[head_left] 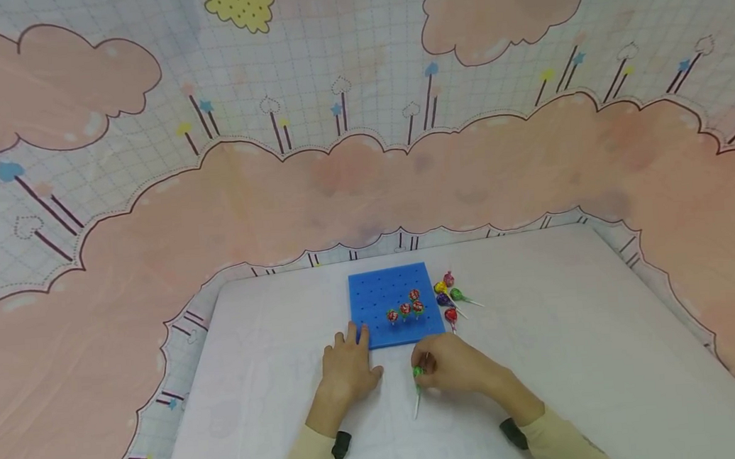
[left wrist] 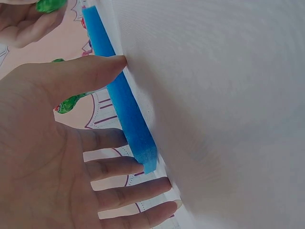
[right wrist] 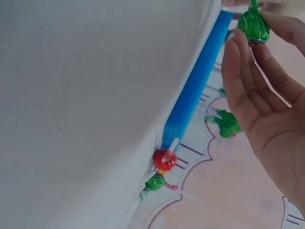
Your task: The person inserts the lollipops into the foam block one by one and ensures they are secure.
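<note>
A blue board [head_left: 381, 292] dotted with small holes lies on the table. Several lollipops [head_left: 405, 309] with red and green wrappers stand upright in its right half. My left hand [head_left: 348, 366] rests at the board's near left corner, its fingers spread and nearly straight; the left wrist view shows the blue edge [left wrist: 125, 107] beside them. Just in front of the near right edge, my right hand [head_left: 455, 365] pinches a green lollipop [head_left: 418, 372] by its wrapped head. Its white stick points back towards me. In the right wrist view the green wrapper [right wrist: 254, 26] sits between thumb and fingers.
Right of the board lie several loose lollipops: a red one [head_left: 451, 315], a green one [head_left: 456, 294], a purple one [head_left: 443, 299], a yellow one [head_left: 440, 288] and a pink one [head_left: 449, 278]. A white cloth [head_left: 272, 336] covers the table, with a patterned backdrop [head_left: 365, 194] behind.
</note>
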### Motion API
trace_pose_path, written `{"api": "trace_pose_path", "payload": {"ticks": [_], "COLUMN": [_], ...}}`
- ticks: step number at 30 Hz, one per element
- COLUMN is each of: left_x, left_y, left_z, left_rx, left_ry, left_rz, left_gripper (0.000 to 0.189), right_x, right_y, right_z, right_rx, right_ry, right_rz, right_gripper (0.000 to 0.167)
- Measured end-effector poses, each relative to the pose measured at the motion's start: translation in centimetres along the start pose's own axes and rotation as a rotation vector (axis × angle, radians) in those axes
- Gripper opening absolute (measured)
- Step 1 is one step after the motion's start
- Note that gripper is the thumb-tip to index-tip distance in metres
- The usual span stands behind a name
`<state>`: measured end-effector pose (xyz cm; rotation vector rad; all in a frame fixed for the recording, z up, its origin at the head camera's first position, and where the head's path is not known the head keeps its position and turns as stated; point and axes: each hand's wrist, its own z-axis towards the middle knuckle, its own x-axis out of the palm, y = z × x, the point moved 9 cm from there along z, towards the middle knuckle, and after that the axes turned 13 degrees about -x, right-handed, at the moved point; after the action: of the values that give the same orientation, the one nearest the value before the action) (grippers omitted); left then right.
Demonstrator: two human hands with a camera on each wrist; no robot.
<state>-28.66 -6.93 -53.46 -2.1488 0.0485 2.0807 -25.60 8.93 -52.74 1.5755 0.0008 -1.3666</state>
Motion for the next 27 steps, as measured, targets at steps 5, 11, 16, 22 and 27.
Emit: {"api": "trace_pose_path", "payload": {"ticks": [5,11,16,22,27], "left_x": [0.1,0.2,0.1,0.0,0.0], "left_y": [0.1,0.1,0.0,0.0,0.0], "left_z": [0.1,0.1,0.0,0.0,0.0], "left_rx": [-0.004,-0.006,-0.004,-0.002,-0.001], "left_ry": [0.01,0.014,0.01,0.005,0.001], "left_rz": [0.001,0.002,-0.001,0.004,0.007], "left_gripper": [0.085,0.085,0.084,0.084,0.084], "right_x": [-1.3,-2.8,-3.9,-5.5,-6.4], "right_y": [0.6,0.6,0.8,1.2,0.8], "right_z": [-0.1,-0.3,-0.5,-0.7,-0.7], "right_rx": [-0.019,0.027,0.042,0.016,0.023], "right_ry": [-0.057,-0.115,-0.184,-0.28,-0.349], "right_rz": [-0.014,-0.047,-0.087,-0.118,-0.139], "right_gripper": [0.019,0.02,0.019,0.023,0.026]}}
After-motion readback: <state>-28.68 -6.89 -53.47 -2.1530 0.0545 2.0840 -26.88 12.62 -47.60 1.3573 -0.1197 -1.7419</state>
